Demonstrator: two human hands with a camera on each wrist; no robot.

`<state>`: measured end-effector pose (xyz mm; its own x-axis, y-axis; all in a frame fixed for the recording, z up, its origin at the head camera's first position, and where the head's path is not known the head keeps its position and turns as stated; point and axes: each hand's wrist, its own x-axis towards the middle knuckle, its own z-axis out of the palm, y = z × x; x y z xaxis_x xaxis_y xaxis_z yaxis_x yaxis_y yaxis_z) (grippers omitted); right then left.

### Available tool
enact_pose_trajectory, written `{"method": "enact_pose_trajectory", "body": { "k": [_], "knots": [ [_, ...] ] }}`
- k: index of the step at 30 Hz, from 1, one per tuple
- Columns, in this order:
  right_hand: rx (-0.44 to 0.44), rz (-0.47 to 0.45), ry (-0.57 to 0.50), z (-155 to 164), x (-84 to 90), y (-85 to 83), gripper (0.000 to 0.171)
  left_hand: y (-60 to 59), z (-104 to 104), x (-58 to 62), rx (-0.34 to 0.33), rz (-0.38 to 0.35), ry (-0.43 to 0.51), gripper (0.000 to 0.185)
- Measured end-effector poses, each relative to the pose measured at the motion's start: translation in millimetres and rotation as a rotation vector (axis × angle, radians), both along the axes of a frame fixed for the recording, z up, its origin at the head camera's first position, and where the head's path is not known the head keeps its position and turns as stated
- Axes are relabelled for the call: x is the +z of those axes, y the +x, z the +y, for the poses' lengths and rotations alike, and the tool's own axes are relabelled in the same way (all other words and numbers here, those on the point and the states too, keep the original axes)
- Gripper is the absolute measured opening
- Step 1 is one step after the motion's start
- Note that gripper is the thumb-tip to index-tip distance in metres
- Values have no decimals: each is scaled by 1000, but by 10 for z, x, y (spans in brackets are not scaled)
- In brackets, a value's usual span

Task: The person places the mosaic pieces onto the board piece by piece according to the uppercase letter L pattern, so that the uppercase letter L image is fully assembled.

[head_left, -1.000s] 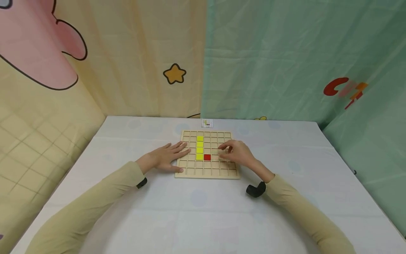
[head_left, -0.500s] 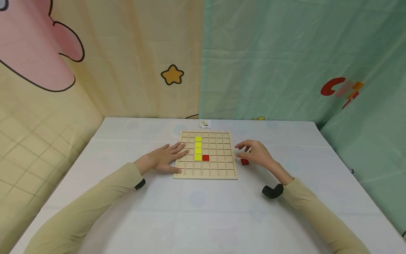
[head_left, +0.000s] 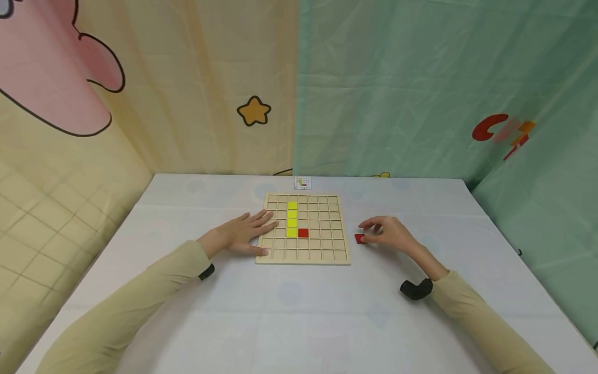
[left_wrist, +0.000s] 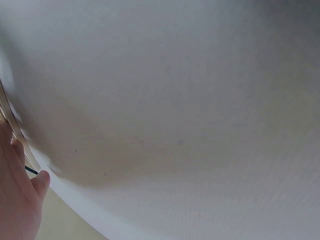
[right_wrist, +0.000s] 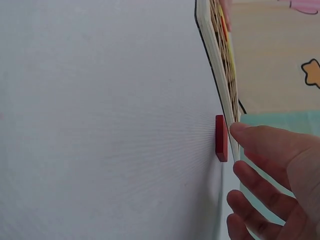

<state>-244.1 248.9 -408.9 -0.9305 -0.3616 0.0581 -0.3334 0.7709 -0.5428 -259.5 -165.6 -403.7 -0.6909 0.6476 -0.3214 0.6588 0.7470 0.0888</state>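
Note:
A wooden grid board (head_left: pixel 322 244) lies on the white table. A short column of yellow tiles (head_left: pixel 291 218) sits in its cells, with one red tile (head_left: pixel 303 232) beside the lowest. My left hand (head_left: pixel 243 232) rests flat, fingers straight, on the board's left edge; the left wrist view shows only its heel (left_wrist: pixel 17 200). A loose red tile (head_left: pixel 359 238) lies flat on the table right of the board. My right hand (head_left: pixel 388 234) is beside it with fingers loosely curled. In the right wrist view the thumb tip touches the tile (right_wrist: pixel 220 137) next to the board's edge (right_wrist: pixel 220 60); the other fingers stay off it.
A small printed card (head_left: pixel 302 182) lies at the table's far edge behind the board. Curtains close in the back and both sides. White tablecloth (head_left: pixel 289 311) stretches in front of the board.
My right hand left the board, moved right and came down beside the loose red tile, which showed once the hand moved off. The left hand and board stayed put.

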Motion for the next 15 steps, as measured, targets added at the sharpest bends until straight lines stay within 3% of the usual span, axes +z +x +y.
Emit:
{"method": "enact_pose_trajectory", "body": {
  "k": [15],
  "knots": [
    [72,-9,22,34,-67,13,29,9,1,3,1,2,-3,84]
  ]
}}
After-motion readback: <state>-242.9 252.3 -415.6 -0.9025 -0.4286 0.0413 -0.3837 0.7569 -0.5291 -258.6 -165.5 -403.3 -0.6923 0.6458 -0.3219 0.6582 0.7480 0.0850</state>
